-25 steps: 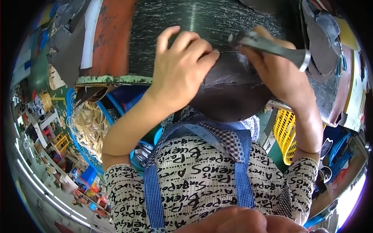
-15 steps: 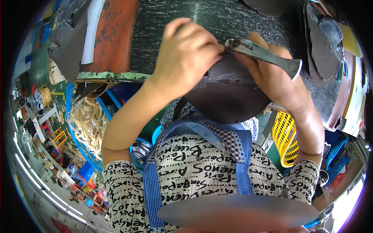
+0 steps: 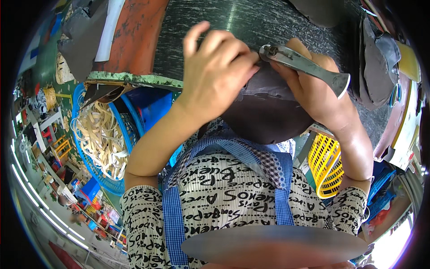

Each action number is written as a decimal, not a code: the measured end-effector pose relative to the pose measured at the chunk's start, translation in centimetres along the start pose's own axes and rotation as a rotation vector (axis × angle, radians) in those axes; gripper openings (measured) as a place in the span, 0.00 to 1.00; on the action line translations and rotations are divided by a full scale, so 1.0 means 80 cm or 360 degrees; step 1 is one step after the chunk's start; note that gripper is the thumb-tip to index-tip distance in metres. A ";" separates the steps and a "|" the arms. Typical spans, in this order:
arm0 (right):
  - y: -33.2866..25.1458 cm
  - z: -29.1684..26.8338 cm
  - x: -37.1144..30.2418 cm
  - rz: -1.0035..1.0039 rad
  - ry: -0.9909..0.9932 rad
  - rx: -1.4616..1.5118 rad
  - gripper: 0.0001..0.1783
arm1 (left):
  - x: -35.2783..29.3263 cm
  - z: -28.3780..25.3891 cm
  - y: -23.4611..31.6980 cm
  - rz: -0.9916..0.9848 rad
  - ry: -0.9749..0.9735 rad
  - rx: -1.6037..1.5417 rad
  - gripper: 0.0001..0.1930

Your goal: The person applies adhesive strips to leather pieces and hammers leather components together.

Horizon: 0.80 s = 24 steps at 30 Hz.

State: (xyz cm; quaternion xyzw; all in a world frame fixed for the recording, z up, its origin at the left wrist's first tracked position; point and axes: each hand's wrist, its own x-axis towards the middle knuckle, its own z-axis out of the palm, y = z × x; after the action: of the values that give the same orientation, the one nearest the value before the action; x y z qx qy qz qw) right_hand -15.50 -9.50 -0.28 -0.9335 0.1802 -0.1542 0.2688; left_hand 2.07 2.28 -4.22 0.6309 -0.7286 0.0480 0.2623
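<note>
i log the left hand (image 3: 217, 74) with forefinger newly lifted, pinch untellable, right hand (image 3: 320, 94) gripping the metal tool (image 3: 310, 67) by the dark sheet (image 3: 268, 121) overhanging the table (image 3: 201, 40), so work seems mid-step.

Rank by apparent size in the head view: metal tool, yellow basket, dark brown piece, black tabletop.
1. Black tabletop
2. Dark brown piece
3. Unsure: yellow basket and metal tool; the tool looks longer but slimmer, and seems nearer the camera.
</note>
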 end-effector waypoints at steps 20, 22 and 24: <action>-0.003 -0.014 0.013 0.0056 -0.0018 0.0002 0.04 | -0.014 0.006 0.001 -0.0260 0.0055 -0.0091 0.10; -0.013 -0.028 0.018 0.0064 0.0131 0.0026 0.04 | -0.008 0.008 0.001 -0.0414 0.0049 -0.0358 0.08; -0.022 -0.037 0.015 0.0165 0.0291 0.0088 0.07 | -0.005 0.011 0.001 -0.0439 0.0051 -0.0365 0.09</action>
State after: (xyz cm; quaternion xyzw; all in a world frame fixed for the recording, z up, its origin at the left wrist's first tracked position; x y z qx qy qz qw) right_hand -15.12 -9.96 3.35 -0.8972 0.2478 -0.2294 0.2847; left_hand 1.75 2.32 -5.14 0.6900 -0.6315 -0.0618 0.3483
